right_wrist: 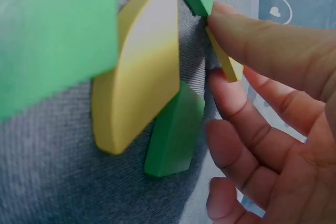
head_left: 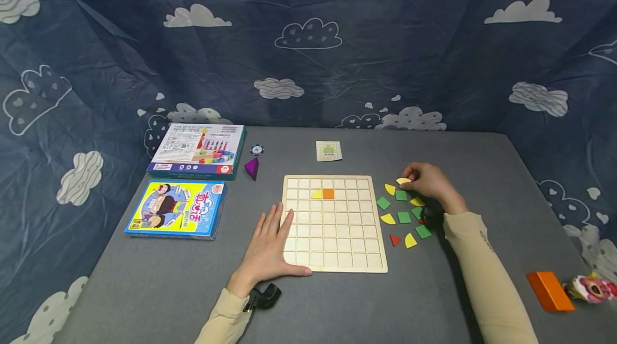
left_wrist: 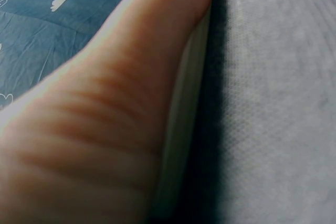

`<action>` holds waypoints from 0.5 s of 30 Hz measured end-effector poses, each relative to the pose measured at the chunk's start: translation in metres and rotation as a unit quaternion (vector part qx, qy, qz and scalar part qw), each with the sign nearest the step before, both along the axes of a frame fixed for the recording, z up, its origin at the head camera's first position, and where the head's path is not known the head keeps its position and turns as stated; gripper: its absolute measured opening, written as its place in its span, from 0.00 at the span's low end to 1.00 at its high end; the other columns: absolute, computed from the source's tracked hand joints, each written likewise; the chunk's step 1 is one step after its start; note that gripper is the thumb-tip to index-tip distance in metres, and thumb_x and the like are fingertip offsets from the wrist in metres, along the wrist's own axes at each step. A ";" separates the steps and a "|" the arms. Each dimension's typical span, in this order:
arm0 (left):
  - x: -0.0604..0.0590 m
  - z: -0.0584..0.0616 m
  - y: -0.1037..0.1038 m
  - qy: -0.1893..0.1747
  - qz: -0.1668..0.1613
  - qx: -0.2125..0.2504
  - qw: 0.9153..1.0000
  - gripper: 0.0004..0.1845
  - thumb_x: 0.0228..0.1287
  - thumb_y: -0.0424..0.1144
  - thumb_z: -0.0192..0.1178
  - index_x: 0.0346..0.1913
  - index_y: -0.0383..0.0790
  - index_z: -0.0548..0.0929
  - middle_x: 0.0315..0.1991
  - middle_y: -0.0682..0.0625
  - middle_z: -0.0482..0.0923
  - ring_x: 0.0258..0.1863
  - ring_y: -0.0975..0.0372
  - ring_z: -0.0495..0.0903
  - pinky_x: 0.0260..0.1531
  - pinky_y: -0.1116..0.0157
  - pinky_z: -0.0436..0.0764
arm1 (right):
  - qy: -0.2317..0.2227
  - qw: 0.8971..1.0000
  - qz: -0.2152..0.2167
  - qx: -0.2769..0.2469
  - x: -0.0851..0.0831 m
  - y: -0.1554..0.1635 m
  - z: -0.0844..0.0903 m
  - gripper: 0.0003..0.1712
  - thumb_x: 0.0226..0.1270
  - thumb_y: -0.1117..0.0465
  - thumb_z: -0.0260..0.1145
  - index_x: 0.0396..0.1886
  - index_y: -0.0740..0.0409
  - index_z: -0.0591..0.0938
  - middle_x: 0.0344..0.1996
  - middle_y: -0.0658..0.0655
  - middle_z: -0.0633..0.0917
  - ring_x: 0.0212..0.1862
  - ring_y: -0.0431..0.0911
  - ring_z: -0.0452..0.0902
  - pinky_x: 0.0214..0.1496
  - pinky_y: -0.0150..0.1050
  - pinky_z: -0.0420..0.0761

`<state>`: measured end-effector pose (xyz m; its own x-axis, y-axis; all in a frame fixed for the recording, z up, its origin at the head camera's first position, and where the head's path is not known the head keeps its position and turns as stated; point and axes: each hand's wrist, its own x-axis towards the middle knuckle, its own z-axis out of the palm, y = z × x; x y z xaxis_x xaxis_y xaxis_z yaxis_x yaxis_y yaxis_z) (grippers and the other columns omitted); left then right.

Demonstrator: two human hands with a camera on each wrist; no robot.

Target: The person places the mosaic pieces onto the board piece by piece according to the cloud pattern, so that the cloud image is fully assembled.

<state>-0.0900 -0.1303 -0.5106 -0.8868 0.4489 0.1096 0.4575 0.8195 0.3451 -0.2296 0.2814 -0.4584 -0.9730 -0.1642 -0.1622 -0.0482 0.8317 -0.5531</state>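
Note:
A wooden grid board (head_left: 332,231) lies mid-table, with a yellow quarter-circle tile (head_left: 316,194) and an orange square tile (head_left: 328,194) side by side in its upper rows. My left hand (head_left: 270,247) rests on the board's left edge, fingers spread straight and thumb along the near edge. Right of the board, my right hand (head_left: 429,180) pinches a yellow quarter-circle tile (right_wrist: 224,56) between thumb and fingers. Below and beside it lie loose green square tiles (head_left: 404,217), yellow quarter-circle tiles (head_left: 410,240) and red tiles (head_left: 395,240).
A small pattern card (head_left: 329,151) lies behind the board. Two boxes (head_left: 175,210) sit at the left, near a purple pyramid-like piece (head_left: 251,168) and a round chip (head_left: 257,149). At the right edge are an orange block (head_left: 550,291) and a pink figurine (head_left: 593,287).

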 end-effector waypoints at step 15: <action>0.001 0.001 0.000 0.006 -0.003 0.007 1.000 0.70 0.33 0.82 0.56 0.75 0.37 0.49 0.74 0.37 0.39 0.73 0.49 0.37 0.68 0.52 0.39 | 0.012 0.998 -0.046 -0.033 0.010 0.000 0.000 0.10 0.59 0.62 0.70 0.34 0.65 0.82 0.26 0.56 0.81 0.27 0.48 0.72 0.28 0.40 0.71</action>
